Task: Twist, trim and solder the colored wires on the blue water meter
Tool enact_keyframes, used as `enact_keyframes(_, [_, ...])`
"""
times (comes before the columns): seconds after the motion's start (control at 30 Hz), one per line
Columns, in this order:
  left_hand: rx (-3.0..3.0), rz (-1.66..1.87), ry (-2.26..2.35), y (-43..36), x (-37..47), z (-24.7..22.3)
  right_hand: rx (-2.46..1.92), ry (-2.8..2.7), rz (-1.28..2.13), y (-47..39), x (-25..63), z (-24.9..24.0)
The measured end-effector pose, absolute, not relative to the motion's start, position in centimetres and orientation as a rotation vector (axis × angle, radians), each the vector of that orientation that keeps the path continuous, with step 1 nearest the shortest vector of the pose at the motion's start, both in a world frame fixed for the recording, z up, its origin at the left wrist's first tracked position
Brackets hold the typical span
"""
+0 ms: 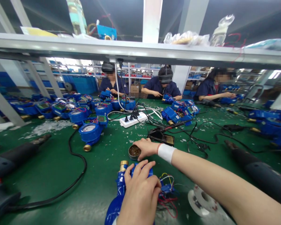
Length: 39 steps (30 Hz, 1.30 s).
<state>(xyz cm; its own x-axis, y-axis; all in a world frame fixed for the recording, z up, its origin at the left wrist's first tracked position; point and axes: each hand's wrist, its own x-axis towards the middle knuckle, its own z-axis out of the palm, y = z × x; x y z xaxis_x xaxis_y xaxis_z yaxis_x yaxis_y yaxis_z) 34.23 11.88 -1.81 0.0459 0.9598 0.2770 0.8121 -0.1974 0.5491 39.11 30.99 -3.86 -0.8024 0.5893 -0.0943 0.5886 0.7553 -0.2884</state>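
A blue water meter with a brass threaded end lies at the bottom centre. My left hand rests over its blue housing, fingers spread. Beyond it, my right hand, with a white band at the wrist, has its fingers at the rim of a small round tin holding brown material. The thumb and fingers curve around the tin's right side. Right of my left hand is a small blue part with red, yellow and white wires.
A solder spool lies at lower right. Heat guns flank both sides. A soldering iron stand, power strip, cables and several blue meters are farther back. Three people sit opposite, below a shelf.
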Motion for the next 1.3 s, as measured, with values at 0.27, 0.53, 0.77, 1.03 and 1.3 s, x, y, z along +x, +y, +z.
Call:
enact_keyframes(0.27, [2.128,0.889,1.747,11.7,33.9,-1.7,-0.928,-2.438,0.543,27.9,45.1,2.8])
enact_keyframes(0.53, [2.114,0.834,1.718,11.6,33.7,-1.3,-1.082,-2.193,0.392,15.4,56.2,0.8])
enact_keyframes(0.77, [2.155,0.831,1.725,11.5,33.5,-1.4,-1.156,-2.274,0.079,10.5,56.0,-4.0])
enact_keyframes(1.03, [2.173,0.81,1.693,11.4,33.6,-1.1,-1.083,-2.36,0.053,11.0,54.3,-3.7])
enact_keyframes(1.3, [2.187,0.836,1.662,11.2,33.5,-1.3,-1.069,-2.404,0.055,10.8,53.4,-3.6])
